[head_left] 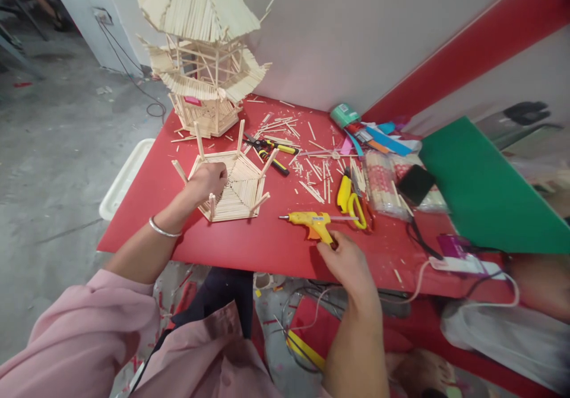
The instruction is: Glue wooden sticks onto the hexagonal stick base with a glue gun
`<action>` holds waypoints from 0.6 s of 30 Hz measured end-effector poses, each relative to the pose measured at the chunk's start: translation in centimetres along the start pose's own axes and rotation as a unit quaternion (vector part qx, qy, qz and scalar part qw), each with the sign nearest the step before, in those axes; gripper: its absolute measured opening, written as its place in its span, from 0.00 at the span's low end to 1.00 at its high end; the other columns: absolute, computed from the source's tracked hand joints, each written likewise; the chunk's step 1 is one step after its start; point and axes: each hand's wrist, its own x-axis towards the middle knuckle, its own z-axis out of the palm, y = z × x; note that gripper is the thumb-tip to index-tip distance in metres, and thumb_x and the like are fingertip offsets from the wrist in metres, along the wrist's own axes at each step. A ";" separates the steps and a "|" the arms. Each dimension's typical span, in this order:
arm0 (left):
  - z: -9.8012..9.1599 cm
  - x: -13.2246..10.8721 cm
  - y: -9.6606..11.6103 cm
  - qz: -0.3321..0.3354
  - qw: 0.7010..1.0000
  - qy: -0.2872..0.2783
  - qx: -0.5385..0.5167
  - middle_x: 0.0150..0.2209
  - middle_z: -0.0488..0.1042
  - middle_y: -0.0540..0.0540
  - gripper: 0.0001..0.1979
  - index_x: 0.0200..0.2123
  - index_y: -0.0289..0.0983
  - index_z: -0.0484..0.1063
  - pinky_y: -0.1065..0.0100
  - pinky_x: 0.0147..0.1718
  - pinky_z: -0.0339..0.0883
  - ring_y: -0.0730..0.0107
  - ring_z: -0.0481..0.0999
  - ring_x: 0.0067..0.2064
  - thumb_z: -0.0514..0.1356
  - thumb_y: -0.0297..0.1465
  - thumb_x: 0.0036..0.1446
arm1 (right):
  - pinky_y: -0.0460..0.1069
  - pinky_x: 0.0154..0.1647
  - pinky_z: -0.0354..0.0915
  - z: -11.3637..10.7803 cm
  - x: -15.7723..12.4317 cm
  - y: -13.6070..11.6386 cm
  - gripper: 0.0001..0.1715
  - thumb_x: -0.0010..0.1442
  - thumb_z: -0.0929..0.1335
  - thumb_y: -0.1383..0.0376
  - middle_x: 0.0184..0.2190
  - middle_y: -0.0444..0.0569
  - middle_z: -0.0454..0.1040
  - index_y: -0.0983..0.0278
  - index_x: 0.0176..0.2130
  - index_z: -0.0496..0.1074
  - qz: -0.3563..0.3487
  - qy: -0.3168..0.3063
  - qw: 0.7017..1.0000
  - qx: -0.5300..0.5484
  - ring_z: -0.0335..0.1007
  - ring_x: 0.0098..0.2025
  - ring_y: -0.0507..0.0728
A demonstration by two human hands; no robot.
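My right hand [348, 262] is closed round the handle end of a yellow hot glue gun [310, 220], its nozzle facing left just over the red table. A clear glue stick pokes out of the gun's back. Over the left part of a hexagonal wooden-stick base [241, 193] is my left hand [207, 179], fingers curled together; what they hold, if anything, is hidden. Short upright posts made of sticks stand at the corners of this base. Behind it rises a tiered pagoda model [205, 59] built from the same pale sticks.
Black-and-yellow pliers [272, 151], yellow-handled scissors [355, 205] and loose sticks [314, 175] lie on the red table [249, 246]. Further right are bagged sticks [380, 184], a dark phone-like object [415, 184], a green can [345, 116], a green board [490, 190] and cords. Another person's arm [543, 282] shows at right.
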 end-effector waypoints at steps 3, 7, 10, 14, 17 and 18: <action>0.0 0.0 0.1 0.001 1.000 0.004 -0.001 0.29 0.77 0.45 0.08 0.29 0.36 0.75 0.69 0.31 0.63 0.67 0.73 0.32 0.56 0.26 0.52 | 0.52 0.30 0.68 0.0 -0.2 -1.0 0.20 0.50 0.66 0.55 0.33 0.49 0.78 0.59 0.42 0.71 0.041 -0.020 0.992 0.118 0.76 0.30 0.60; -0.1 0.0 0.3 -0.006 1.000 0.000 -0.004 0.29 0.77 0.45 0.08 0.29 0.36 0.75 0.68 0.33 0.64 0.66 0.74 0.33 0.56 0.25 0.51 | 0.52 0.32 0.69 0.2 -0.9 -3.8 0.25 0.52 0.67 0.51 0.35 0.48 0.78 0.59 0.47 0.66 0.016 0.012 0.979 0.205 0.75 0.29 0.58; -0.2 0.0 0.4 -0.010 1.000 -0.008 -0.002 0.28 0.77 0.46 0.08 0.29 0.36 0.75 0.69 0.32 0.63 0.67 0.74 0.33 0.56 0.24 0.51 | 0.52 0.31 0.68 0.5 -0.9 -6.4 0.19 0.55 0.65 0.52 0.29 0.45 0.75 0.58 0.43 0.65 -0.041 0.033 0.980 0.191 0.73 0.28 0.58; -0.3 -0.1 0.5 -0.011 1.000 -0.015 -0.002 0.29 0.77 0.46 0.07 0.29 0.36 0.74 0.71 0.31 0.62 0.69 0.73 0.32 0.55 0.25 0.53 | 0.52 0.30 0.65 1.5 0.0 -9.0 0.21 0.55 0.68 0.47 0.28 0.48 0.76 0.59 0.39 0.66 -0.114 0.058 0.984 0.120 0.73 0.29 0.59; -0.3 -0.2 0.6 -0.019 1.000 -0.018 -0.010 0.29 0.77 0.45 0.07 0.29 0.36 0.74 0.70 0.30 0.61 0.69 0.72 0.32 0.55 0.25 0.53 | 0.53 0.32 0.63 2.6 1.2 -9.9 0.27 0.55 0.69 0.41 0.31 0.53 0.77 0.60 0.38 0.70 -0.163 0.112 0.980 0.025 0.74 0.32 0.62; -0.3 -0.2 0.5 -0.021 1.000 -0.017 -0.012 0.29 0.76 0.45 0.07 0.29 0.36 0.74 0.70 0.30 0.61 0.69 0.72 0.32 0.55 0.25 0.53 | 0.53 0.32 0.63 3.0 1.6 -10.2 0.28 0.55 0.69 0.40 0.31 0.54 0.78 0.61 0.38 0.71 -0.176 0.129 0.976 0.001 0.74 0.33 0.62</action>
